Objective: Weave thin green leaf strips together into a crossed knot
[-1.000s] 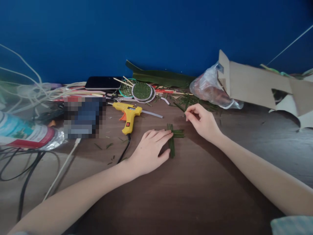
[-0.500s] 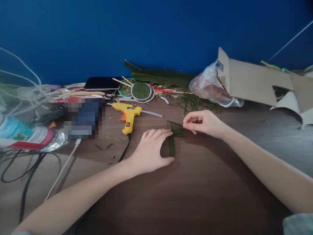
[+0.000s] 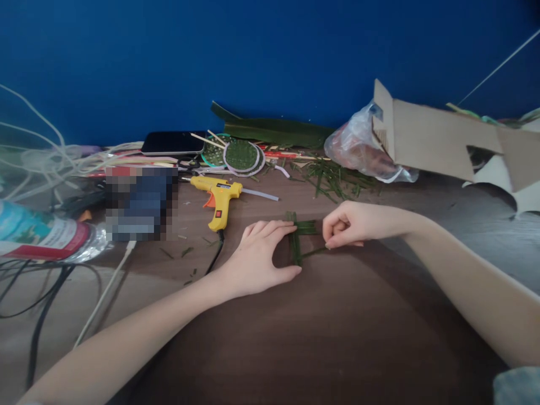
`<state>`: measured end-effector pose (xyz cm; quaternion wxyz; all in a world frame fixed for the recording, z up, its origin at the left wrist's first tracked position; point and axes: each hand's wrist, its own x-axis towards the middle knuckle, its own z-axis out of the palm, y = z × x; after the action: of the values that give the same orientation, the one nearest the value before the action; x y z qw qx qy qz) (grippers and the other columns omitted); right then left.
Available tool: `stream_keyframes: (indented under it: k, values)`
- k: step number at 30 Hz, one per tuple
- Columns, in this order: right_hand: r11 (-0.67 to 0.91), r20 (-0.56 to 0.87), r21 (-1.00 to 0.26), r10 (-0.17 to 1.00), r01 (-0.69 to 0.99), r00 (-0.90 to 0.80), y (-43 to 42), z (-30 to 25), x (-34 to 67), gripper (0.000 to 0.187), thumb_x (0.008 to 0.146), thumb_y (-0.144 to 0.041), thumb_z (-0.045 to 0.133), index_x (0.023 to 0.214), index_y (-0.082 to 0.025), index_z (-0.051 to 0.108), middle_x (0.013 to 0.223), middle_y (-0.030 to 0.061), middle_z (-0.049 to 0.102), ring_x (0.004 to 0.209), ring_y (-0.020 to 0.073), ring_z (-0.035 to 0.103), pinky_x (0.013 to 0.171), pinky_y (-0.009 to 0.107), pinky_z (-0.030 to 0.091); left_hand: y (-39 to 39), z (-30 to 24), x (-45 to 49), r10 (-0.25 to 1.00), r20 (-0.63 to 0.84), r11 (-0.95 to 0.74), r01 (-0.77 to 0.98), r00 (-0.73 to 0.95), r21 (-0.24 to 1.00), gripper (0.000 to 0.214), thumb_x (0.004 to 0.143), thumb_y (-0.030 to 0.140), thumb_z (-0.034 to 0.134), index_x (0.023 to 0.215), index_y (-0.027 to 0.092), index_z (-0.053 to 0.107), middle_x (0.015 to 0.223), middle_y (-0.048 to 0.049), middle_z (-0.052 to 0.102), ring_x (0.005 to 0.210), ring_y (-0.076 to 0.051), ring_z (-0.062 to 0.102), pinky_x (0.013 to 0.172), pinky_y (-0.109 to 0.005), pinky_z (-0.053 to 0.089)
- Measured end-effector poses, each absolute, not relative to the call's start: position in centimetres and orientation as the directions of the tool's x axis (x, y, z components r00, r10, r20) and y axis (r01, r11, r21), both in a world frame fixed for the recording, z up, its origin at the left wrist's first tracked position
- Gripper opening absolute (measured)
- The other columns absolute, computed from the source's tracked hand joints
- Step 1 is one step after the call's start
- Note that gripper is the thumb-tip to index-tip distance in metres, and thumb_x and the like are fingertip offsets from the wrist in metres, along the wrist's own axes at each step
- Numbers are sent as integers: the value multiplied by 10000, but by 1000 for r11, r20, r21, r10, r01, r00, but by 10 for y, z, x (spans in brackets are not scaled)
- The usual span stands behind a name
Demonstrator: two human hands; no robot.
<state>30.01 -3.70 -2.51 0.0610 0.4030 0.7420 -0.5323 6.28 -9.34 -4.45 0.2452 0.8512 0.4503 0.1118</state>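
Note:
On the dark wooden table [image 3: 320, 337] lies a small cross of green leaf strips [image 3: 298, 230]. My left hand [image 3: 257, 259] rests on the table with fingers stretched out, its fingertips and thumb pressing on the left side of the strips. My right hand [image 3: 348, 225] is closed in a pinch on a thin green strip [image 3: 312, 252], which slants toward the lower end of the cross.
A yellow glue gun [image 3: 219, 199] lies to the left with its black cord. Behind it are a phone [image 3: 174, 143], round green woven discs [image 3: 240, 155], loose green strips [image 3: 333, 180], a plastic bag [image 3: 363, 149] and cardboard [image 3: 439, 143]. A bottle [image 3: 42, 236] and cables [image 3: 42, 169] fill the left.
My right hand came down from the loose strips at the back with a thin strip and brought it to the cross. My left hand stayed on the cross.

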Motion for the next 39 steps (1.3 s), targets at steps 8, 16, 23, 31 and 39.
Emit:
stream_keyframes:
  k: [8,16,23,31,39]
  values:
    - [107,-544,-721,525,684,-655,-38,-23,298,199,732,-385,600,665,-198,612,423,-61,480,395,66,379,428,212,272,-93,-42,63,823,-37,-459,703,566,543,483,790,413,563,1228,228,479,1301,-39,498,1160,-244,436,997,-449,307]
    - [65,-508,-729,616,681,-602,-51,-26,279,213,750,-400,568,708,-194,606,438,-57,499,403,70,392,432,209,286,-93,-42,64,823,-45,-456,705,566,543,479,800,414,556,1227,213,478,1300,-39,499,1167,-234,429,1002,-429,296]
    - [150,-288,-617,870,772,-399,-70,-27,252,157,762,-304,542,672,-189,599,465,-49,512,443,83,437,499,227,310,-93,-42,64,820,-53,-455,705,570,544,483,785,451,571,1200,218,488,1304,-41,496,1176,-239,419,1004,-413,282]
    - [188,-181,-579,919,793,-351,-73,-36,250,82,771,-265,562,719,-205,545,516,-58,526,501,95,446,508,225,281,-92,-46,62,812,-35,-476,696,582,538,471,829,488,520,1219,229,476,1308,-36,490,1163,-235,424,993,-416,287]
    - [206,-170,-584,915,785,-367,-71,-39,248,110,778,-273,550,693,-203,562,498,-53,515,496,98,448,508,222,285,-90,-56,64,827,49,-510,710,560,486,292,901,156,399,1154,223,529,1239,-1,554,1092,-177,468,926,-352,342]
